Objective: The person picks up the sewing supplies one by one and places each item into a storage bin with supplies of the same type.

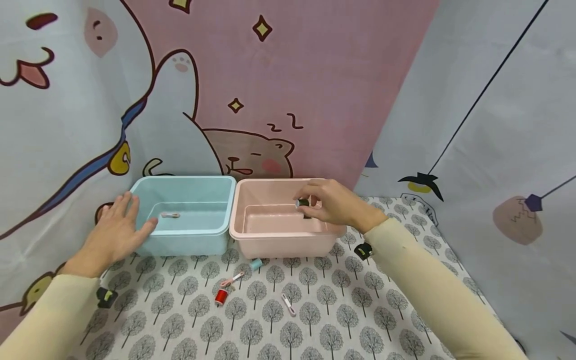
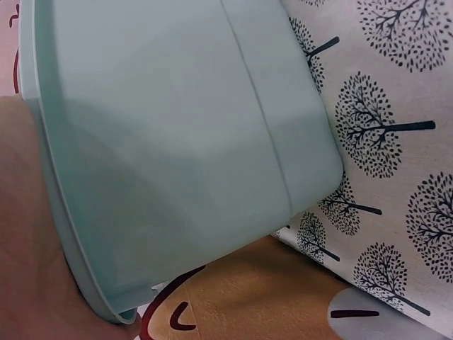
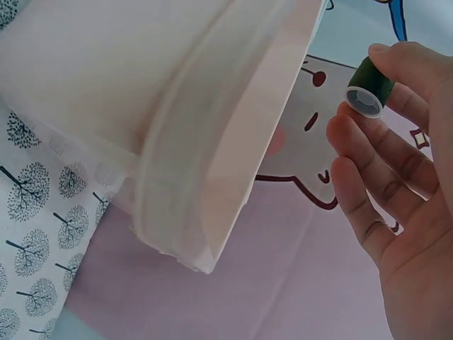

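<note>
My right hand pinches a dark green thread spool between thumb and fingertips, over the pink bin. The spool's white hollow end shows in the right wrist view. Part of a dark thing shows inside that bin below the fingers. At the left rim of the light blue bin, my left hand rests with its fingers spread. A small slim pinkish item lies inside the blue bin. In the left wrist view the blue bin's side fills most of the frame.
Before the bins, on the tree-print cloth, lie a light blue spool, a red thread spool, a slim pink item and a slim white-and-pink one. A printed curtain hangs close behind the bins.
</note>
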{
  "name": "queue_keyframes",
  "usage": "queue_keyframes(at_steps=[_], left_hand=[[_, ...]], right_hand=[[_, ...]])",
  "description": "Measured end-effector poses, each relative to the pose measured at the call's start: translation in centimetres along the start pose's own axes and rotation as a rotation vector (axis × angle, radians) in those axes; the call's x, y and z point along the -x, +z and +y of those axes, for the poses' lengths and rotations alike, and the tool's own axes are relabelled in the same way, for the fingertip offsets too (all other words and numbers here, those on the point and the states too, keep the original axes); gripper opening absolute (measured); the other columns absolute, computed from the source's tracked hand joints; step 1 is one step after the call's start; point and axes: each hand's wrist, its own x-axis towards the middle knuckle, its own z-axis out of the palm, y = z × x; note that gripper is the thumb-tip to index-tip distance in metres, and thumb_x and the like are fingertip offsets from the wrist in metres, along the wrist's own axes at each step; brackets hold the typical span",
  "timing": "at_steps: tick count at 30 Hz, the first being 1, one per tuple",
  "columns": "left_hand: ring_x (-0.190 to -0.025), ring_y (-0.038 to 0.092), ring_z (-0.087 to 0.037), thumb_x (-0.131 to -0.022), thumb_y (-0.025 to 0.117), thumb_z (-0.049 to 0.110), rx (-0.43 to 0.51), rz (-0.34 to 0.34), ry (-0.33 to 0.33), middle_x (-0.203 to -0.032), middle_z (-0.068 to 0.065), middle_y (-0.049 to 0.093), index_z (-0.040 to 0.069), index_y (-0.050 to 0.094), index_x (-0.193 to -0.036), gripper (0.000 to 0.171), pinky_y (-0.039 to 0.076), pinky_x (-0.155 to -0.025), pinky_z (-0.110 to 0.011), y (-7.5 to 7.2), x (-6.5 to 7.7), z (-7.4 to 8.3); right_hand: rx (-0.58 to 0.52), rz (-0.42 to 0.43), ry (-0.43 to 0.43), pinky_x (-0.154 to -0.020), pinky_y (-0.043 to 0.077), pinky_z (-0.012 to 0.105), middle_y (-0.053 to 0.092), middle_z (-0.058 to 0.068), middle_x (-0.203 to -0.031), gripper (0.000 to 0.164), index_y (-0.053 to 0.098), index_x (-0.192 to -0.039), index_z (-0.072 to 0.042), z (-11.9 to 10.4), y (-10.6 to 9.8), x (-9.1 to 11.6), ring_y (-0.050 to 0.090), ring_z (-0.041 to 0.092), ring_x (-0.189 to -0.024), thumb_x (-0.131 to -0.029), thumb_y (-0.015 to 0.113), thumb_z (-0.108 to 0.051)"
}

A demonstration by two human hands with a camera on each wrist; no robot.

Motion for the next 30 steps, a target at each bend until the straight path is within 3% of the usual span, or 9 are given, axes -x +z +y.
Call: queue_keyframes(at_steps=[6,12,30], left_hand=[[-0.173,0.007,-0.072,-0.122,0.033,0.066,-0.001,-0.002,0.004,-0.186,-0.048,0.004,-0.021,0.012,-0.176,0.105,0.009,-0.138,-0.089,0.2,0.0,0.1],[-0.173,0.007,-0.072,-0.122,0.033,0.066,0.001,0.004,0.003,-0.186,-0.048,0.004,-0.021,0.012,-0.177,0.104,0.009,-0.138,-0.089,0.1,0.1,0.1],[-0.173,0.008,-0.072,-0.122,0.033,0.064,0.002,0.009,0.002,-0.185,-0.049,0.006,-0.022,0.014,-0.176,0.103,0.009,-0.138,-0.089,0.1,0.0,0.2]], right_hand=[[-0.013,-0.02,0.064,-0.085,0.071,0.041,0.087,0.003,-0.117,0.023,0.087,-0.129,-0.014,1.2,0.1,-1.3,0.079,0.016,-0.094,-0.107,0.087,-0.022],[0.001,-0.009,0.051,-0.088,0.072,0.042,0.088,0.008,-0.116,0.024,0.087,-0.129,-0.01,2.4,0.1,-2.7,0.081,0.022,-0.095,-0.107,0.086,-0.021],[0.039,-0.091,0.184,-0.089,0.069,0.04,0.087,0.003,-0.117,0.023,0.087,-0.129,-0.018,3.9,1.1,-4.8,0.08,0.019,-0.096,-0.11,0.084,-0.029]])
